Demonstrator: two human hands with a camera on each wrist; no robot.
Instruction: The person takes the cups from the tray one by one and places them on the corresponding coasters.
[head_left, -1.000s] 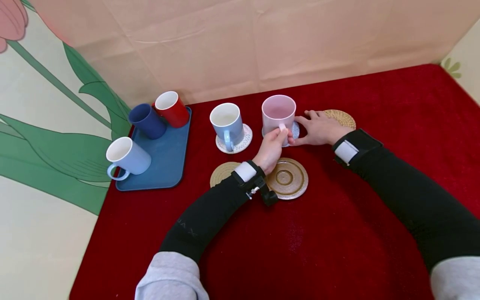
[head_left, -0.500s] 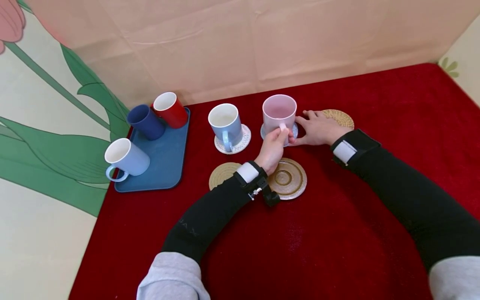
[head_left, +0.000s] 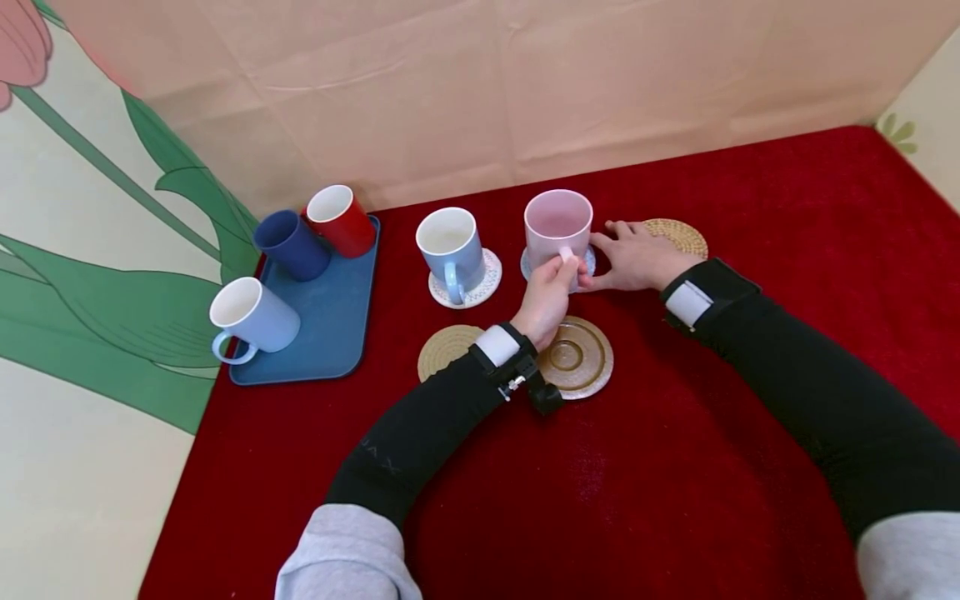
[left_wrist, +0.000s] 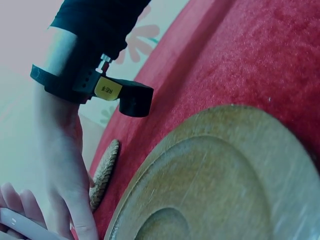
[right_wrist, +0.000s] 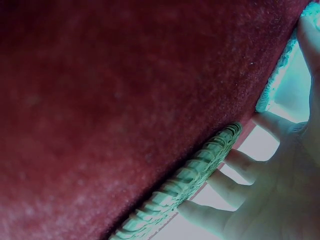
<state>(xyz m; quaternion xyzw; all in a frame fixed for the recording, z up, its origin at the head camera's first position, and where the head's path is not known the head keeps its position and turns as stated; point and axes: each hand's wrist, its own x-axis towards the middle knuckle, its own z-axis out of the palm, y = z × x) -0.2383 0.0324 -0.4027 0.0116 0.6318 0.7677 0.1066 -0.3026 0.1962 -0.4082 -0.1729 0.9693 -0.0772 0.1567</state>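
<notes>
My left hand (head_left: 546, 302) grips the handle of a pink mug (head_left: 555, 237), thumb on top of the handle. The mug stands upright over a light blue round coaster (head_left: 589, 260), whose rim shows at both sides. In the left wrist view, curled fingers (left_wrist: 31, 202) go round the pale handle (left_wrist: 22, 225). My right hand (head_left: 637, 257) lies to the right of the mug with fingers spread. Its thumb and index finger touch the light blue coaster's edge, while the other fingers reach over beside a woven straw coaster (right_wrist: 185, 185).
A light blue mug (head_left: 459, 258) stands on a white patterned coaster (head_left: 491, 283). Two tan coasters, one ridged (head_left: 442, 350) and one wooden (head_left: 592, 367), lie partly under my left forearm. At left, a blue tray (head_left: 341, 333) bears red, navy and pale blue mugs.
The pink mug has shifted slightly right over its coaster since a second ago, with my left hand on its handle. My right hand stays in place beside the coaster.
</notes>
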